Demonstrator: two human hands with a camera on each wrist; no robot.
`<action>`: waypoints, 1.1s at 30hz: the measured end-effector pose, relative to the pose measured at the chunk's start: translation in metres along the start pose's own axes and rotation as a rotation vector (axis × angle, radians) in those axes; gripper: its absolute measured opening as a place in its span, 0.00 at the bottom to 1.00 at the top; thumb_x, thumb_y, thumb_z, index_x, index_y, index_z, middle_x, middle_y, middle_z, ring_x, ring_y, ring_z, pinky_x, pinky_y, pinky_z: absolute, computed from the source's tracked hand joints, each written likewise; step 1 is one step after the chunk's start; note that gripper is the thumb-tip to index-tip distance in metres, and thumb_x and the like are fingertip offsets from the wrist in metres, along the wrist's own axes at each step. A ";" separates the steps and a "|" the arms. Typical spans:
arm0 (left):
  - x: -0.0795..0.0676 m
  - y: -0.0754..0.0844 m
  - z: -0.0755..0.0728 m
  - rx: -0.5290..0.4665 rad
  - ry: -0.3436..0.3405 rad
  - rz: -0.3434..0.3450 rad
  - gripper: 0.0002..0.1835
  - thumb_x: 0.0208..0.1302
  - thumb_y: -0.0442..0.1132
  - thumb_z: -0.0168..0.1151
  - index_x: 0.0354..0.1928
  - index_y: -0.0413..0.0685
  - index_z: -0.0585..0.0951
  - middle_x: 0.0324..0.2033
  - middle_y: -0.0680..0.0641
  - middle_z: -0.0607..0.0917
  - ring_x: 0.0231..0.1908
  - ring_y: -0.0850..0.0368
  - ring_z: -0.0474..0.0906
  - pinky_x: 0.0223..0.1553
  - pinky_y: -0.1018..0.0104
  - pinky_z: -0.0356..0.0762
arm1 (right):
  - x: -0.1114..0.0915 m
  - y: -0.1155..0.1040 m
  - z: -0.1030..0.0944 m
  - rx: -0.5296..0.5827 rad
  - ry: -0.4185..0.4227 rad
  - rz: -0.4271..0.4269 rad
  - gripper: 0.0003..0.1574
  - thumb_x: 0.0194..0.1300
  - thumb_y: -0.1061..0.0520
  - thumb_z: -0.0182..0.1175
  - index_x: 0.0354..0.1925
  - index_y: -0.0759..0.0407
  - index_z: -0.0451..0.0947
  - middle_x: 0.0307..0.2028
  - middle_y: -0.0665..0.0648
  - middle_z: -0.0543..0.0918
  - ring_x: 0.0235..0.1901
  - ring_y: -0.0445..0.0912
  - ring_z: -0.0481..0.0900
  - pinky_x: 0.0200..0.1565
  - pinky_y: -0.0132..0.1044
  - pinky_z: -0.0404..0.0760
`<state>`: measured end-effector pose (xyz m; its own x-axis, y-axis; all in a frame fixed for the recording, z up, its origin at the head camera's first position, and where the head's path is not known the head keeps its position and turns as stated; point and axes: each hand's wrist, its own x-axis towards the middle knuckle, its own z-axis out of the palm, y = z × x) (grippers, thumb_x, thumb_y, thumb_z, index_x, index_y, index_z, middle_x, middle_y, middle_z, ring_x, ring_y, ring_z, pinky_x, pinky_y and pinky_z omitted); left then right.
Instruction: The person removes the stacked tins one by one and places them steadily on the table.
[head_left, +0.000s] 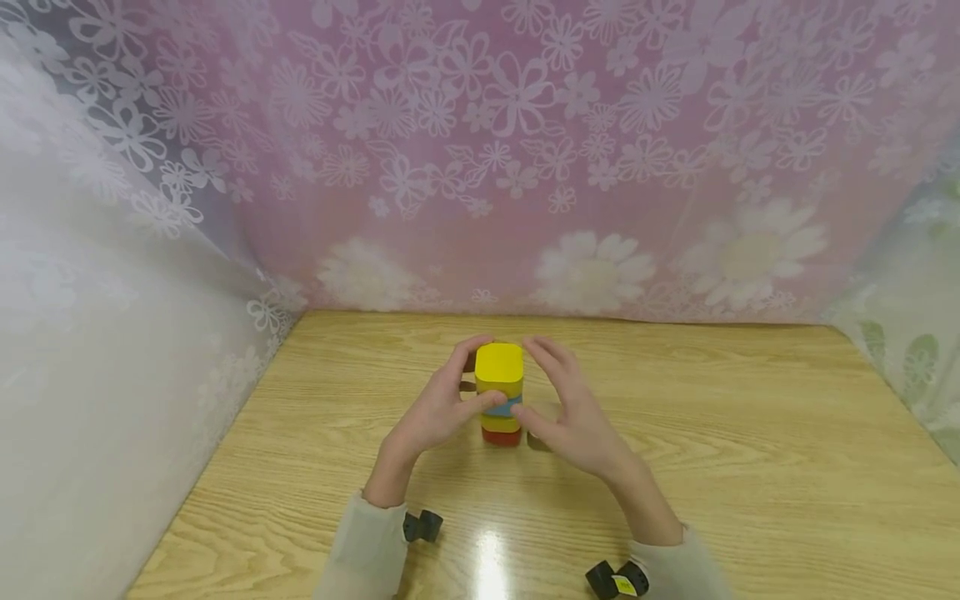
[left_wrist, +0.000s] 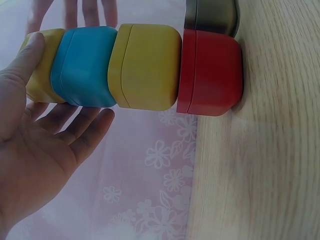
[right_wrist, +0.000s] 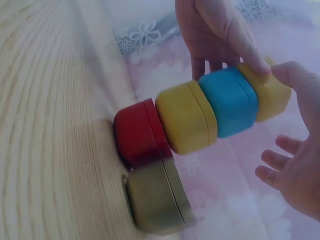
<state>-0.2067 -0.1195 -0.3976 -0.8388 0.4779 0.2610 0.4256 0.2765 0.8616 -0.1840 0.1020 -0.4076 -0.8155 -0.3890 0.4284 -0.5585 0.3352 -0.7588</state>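
Observation:
A column of small rounded tins stands upright on the table: a red tin (left_wrist: 212, 72) at the bottom, then a yellow tin (left_wrist: 150, 67), a blue tin (right_wrist: 229, 102) and another yellow tin (head_left: 499, 364) on top. My left hand (head_left: 438, 408) holds the top yellow tin, thumb on the near side and fingers behind, reaching down along the blue one. On the other side, my right hand (head_left: 577, 417) is spread with its fingers apart from the column. Its thumb tip is close to the upper tins; contact cannot be told. Beside the red tin sits an olive-gold tin (right_wrist: 157, 197).
The wooden table (head_left: 750, 433) extends on both sides of the column. A pink flowered cloth (head_left: 480, 167) hangs behind it, and a pale sheet (head_left: 112, 350) hangs along the left. Black wrist cameras (head_left: 617, 579) sit at both sleeves.

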 end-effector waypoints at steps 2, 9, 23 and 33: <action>0.000 0.000 0.001 0.011 -0.004 0.005 0.40 0.66 0.41 0.66 0.74 0.50 0.56 0.58 0.47 0.75 0.58 0.52 0.72 0.57 0.52 0.75 | 0.002 -0.002 0.004 -0.040 0.001 0.001 0.46 0.69 0.52 0.64 0.77 0.38 0.54 0.76 0.57 0.50 0.74 0.58 0.51 0.62 0.72 0.61; -0.003 -0.002 0.003 0.010 -0.013 -0.001 0.38 0.69 0.39 0.64 0.75 0.49 0.55 0.60 0.45 0.74 0.60 0.51 0.71 0.58 0.48 0.74 | 0.004 -0.005 0.013 -0.131 -0.010 -0.029 0.35 0.72 0.48 0.60 0.73 0.44 0.64 0.75 0.60 0.54 0.69 0.61 0.61 0.59 0.66 0.71; -0.001 -0.008 0.001 0.000 -0.041 -0.036 0.35 0.67 0.46 0.66 0.71 0.53 0.61 0.60 0.52 0.73 0.58 0.56 0.72 0.57 0.56 0.76 | 0.008 -0.004 0.018 -0.094 0.028 -0.012 0.30 0.73 0.47 0.58 0.70 0.45 0.68 0.71 0.60 0.60 0.68 0.61 0.61 0.58 0.68 0.70; -0.001 -0.022 0.003 -0.073 -0.077 -0.105 0.33 0.65 0.47 0.68 0.69 0.57 0.64 0.59 0.52 0.73 0.58 0.54 0.74 0.57 0.59 0.77 | 0.010 0.000 0.022 -0.074 0.087 -0.058 0.29 0.71 0.51 0.62 0.68 0.46 0.72 0.67 0.57 0.67 0.66 0.58 0.65 0.57 0.63 0.74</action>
<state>-0.2142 -0.1236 -0.4186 -0.8475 0.5130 0.1363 0.3089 0.2680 0.9126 -0.1883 0.0794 -0.4139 -0.7895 -0.3350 0.5142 -0.6125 0.3779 -0.6943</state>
